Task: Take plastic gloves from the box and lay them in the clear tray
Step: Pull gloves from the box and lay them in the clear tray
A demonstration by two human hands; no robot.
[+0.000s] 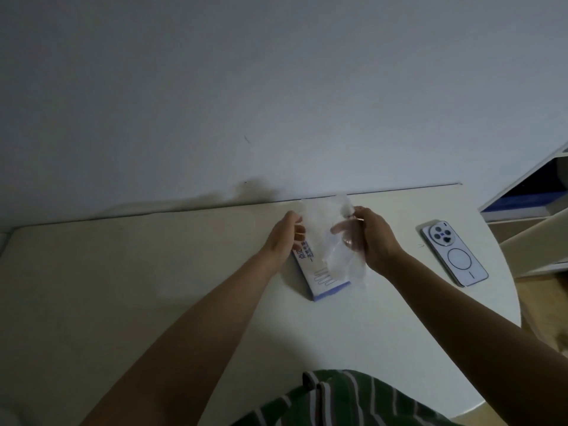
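Observation:
A flat white-and-blue glove box (319,279) lies on the white table (184,272), under my hands. I hold a thin clear plastic glove (322,222) stretched above the box. My left hand (284,233) pinches its left edge. My right hand (373,238) pinches its right edge, and some fingers show through the film. More crumpled clear plastic (347,262) hangs down over the right part of the box. I see no clear tray in view.
A white phone (453,253) lies face down to the right of my right hand, near the table's rounded right edge. The wall runs along the table's far edge. White shelving (528,204) stands at the far right. My striped green clothing shows at the bottom.

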